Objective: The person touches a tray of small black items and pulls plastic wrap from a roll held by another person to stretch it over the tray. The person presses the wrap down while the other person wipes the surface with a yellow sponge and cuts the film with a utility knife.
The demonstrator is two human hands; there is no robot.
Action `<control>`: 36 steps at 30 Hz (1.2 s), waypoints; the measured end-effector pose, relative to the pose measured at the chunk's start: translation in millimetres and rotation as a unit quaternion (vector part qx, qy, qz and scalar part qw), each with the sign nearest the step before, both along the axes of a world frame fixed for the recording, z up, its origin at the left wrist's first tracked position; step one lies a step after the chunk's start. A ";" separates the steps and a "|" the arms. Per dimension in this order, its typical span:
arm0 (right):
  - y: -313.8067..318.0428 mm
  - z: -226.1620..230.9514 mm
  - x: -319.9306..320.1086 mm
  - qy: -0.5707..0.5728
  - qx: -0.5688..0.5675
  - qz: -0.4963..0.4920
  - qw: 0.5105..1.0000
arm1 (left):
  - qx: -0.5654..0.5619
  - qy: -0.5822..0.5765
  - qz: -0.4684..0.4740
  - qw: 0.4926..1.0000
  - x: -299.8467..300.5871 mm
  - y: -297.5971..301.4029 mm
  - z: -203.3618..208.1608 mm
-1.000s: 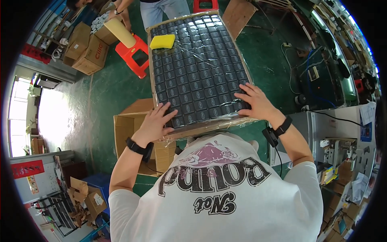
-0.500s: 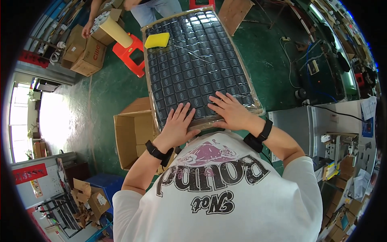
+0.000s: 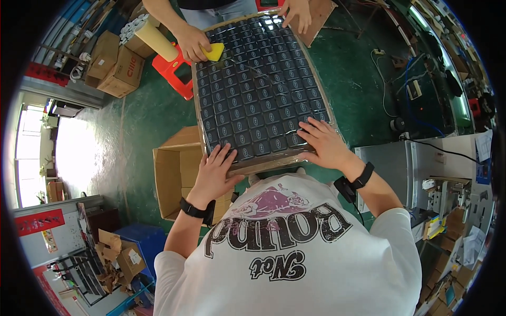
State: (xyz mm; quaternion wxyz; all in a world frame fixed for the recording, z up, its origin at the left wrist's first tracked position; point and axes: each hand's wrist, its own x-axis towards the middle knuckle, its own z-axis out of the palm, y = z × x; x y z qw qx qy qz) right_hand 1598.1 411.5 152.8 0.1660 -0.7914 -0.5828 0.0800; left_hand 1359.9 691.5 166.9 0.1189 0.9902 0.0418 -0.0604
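Observation:
In front of me lies a tray of many small black boxes [image 3: 253, 113] in rows, covered with clear film and edged by a cardboard rim [image 3: 271, 163]. My left hand [image 3: 211, 174] rests open on its near left corner. Flat on the near right side lies my right hand [image 3: 327, 143], fingers spread. Neither hand holds anything. Across the tray, a co-worker's hand [image 3: 191, 42] grips a yellow sponge [image 3: 213, 52] on the far left corner. The co-worker's other hand [image 3: 298, 13] is over the far right corner.
An open cardboard box [image 3: 169, 184] stands on the floor to the tray's left. Beyond it is a red stool [image 3: 171, 72] with a cream roll [image 3: 156, 43], near more cardboard boxes [image 3: 124, 71]. A grey metal cabinet [image 3: 387, 171] stands at my right.
My hands have moved apart, the left toward the left corner, the right toward the right edge. The co-worker's hands have come in over the tray, one taking hold of the sponge.

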 end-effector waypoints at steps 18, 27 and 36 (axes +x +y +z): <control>-43.4 1.9 14.4 0.019 0.073 -0.078 0.994 | -0.003 0.002 0.109 0.994 -13.3 -24.4 7.3; -55.8 -0.1 28.2 0.034 0.101 -0.059 0.993 | -0.039 -0.012 0.205 0.978 -22.6 -37.4 4.8; -27.4 7.1 27.4 0.014 0.100 0.035 0.994 | -0.032 -0.062 0.147 0.987 7.1 -51.9 19.8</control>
